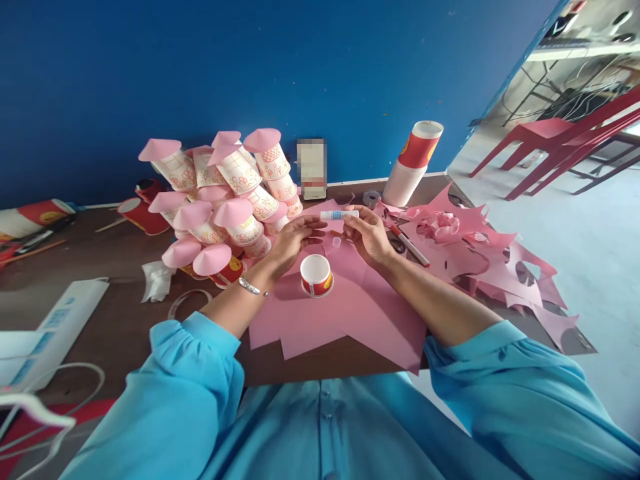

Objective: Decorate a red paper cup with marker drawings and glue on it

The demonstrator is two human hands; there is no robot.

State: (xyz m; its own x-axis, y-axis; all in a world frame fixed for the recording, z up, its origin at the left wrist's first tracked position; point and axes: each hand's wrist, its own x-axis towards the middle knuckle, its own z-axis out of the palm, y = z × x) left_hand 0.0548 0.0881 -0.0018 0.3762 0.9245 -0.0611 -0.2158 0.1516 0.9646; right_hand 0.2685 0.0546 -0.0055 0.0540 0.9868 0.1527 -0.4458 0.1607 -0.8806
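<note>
Pinched in my right hand (369, 233) is a white and blue glue stick (334, 215), held level above the pink paper. Close to its left end is my left hand (299, 240), fingers stretched and slightly apart; whether a fingertip touches the stick I cannot make out. A small translucent cap (337, 243) lies on the paper below the hands. Nearer to me, a red and white paper cup (317, 277) stands mouth up on several overlapping pink paper sheets (320, 320).
Left of the hands, decorated cups with pink cone tops (235, 213) are piled. A stack of paper cups (413, 163) leans near the blue wall. Pink paper scraps (500, 260), a red and white marker (411, 247) and a tape roll (190, 303) lie on the table.
</note>
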